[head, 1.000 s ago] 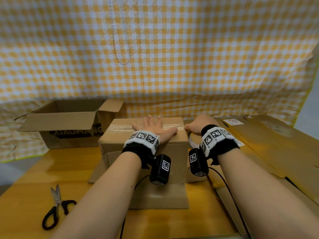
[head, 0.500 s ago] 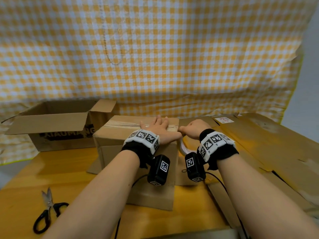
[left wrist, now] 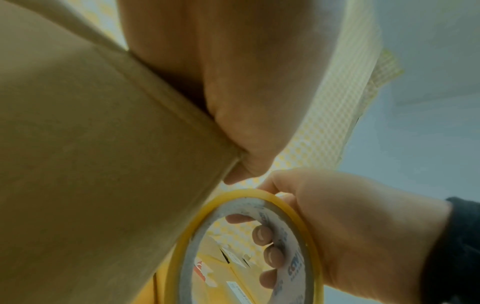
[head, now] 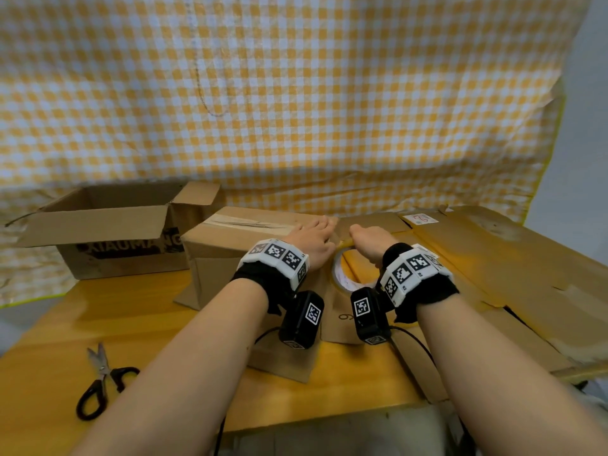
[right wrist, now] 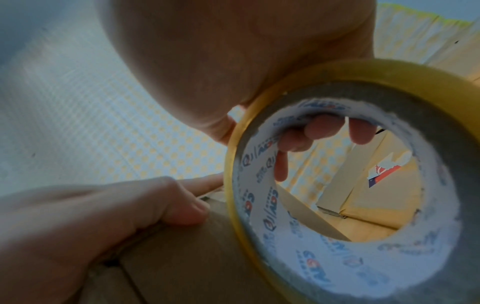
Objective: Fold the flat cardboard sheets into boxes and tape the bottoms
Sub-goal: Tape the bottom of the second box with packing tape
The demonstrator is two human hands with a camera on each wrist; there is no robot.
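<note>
A folded cardboard box (head: pixel 230 251) stands bottom-up on the table with a strip of clear tape (head: pixel 243 222) along its top seam. My left hand (head: pixel 312 240) lies flat on the box's right top edge, thumb pressing at the corner (right wrist: pixel 192 214). Just right of that edge, my right hand (head: pixel 368 245) grips the yellow tape roll (head: pixel 339 281), fingers (right wrist: pixel 322 127) hooked through its white core (right wrist: pixel 249 205). The left wrist view shows the box side (left wrist: pixel 91 164), my palm (left wrist: pixel 233 82) on its edge and the roll (left wrist: pixel 293 261) close below.
An open printed box (head: pixel 108 238) stands at the back left. Black-handled scissors (head: pixel 102 380) lie near the front left of the wooden table (head: pixel 131 311). Flat cardboard sheets (head: pixel 493 274) cover the right side. A checked cloth (head: pixel 296 110) hangs behind.
My left hand has slid right along the taped seam to the box's right edge. My right hand has drawn the roll out past that edge and lower.
</note>
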